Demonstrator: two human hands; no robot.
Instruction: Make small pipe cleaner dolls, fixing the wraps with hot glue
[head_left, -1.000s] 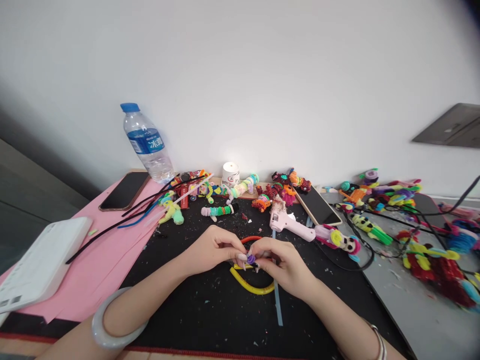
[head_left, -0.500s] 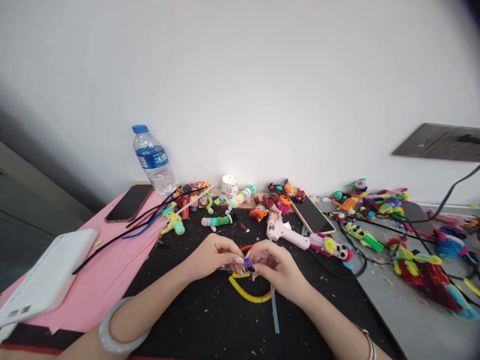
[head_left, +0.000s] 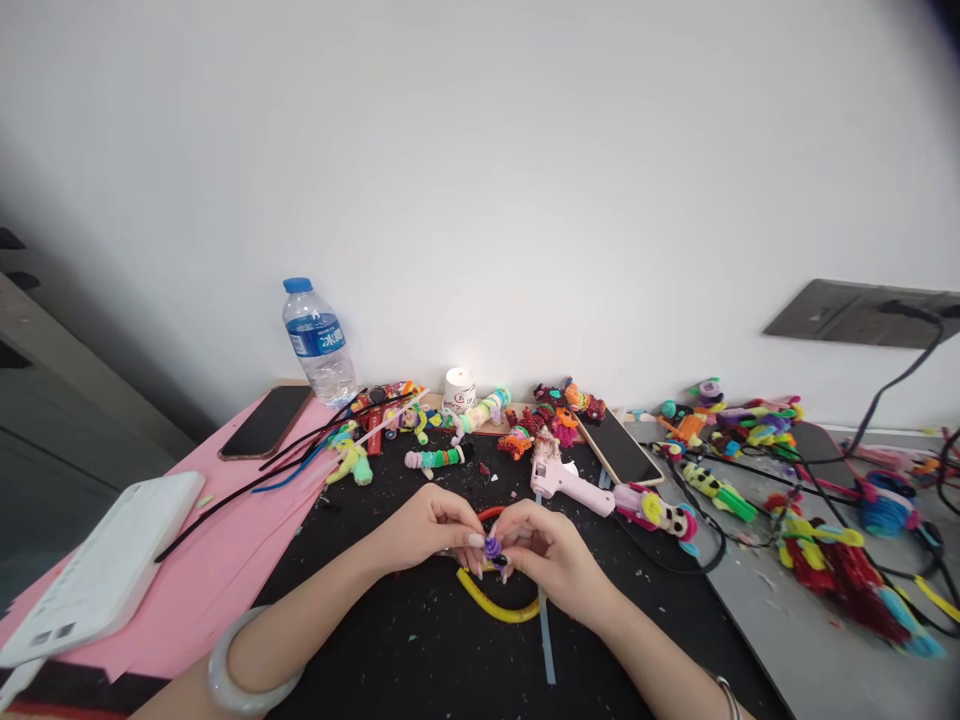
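Observation:
Between my two hands is a small coiled purple pipe cleaner piece (head_left: pixel 492 547) with a dark part at its lower end. The fingertips of my left hand (head_left: pixel 439 528) are closed on its left side. My right hand (head_left: pixel 551 550) pinches it from the right. Under both hands lies a pair of scissors (head_left: pixel 499 610) with a yellow and red handle, partly hidden by my fingers. A pale pink glue gun (head_left: pixel 574 487) rests just beyond my right hand, its clear glue stick (head_left: pixel 546 640) pointing toward me.
Several colourful pipe cleaner figures (head_left: pixel 675 515) lie along the back and right. A water bottle (head_left: pixel 321 345), a dark phone (head_left: pixel 266 422) and a white power strip (head_left: pixel 105 560) are on the left. Another phone (head_left: pixel 619 450) lies behind the glue gun. Cables (head_left: pixel 896 385) run from the wall socket (head_left: pixel 832 312).
The camera view has tilted slightly, so the scene sits lower in the picture. Both hands still hold the purple piece, which has turned a little between the fingertips.

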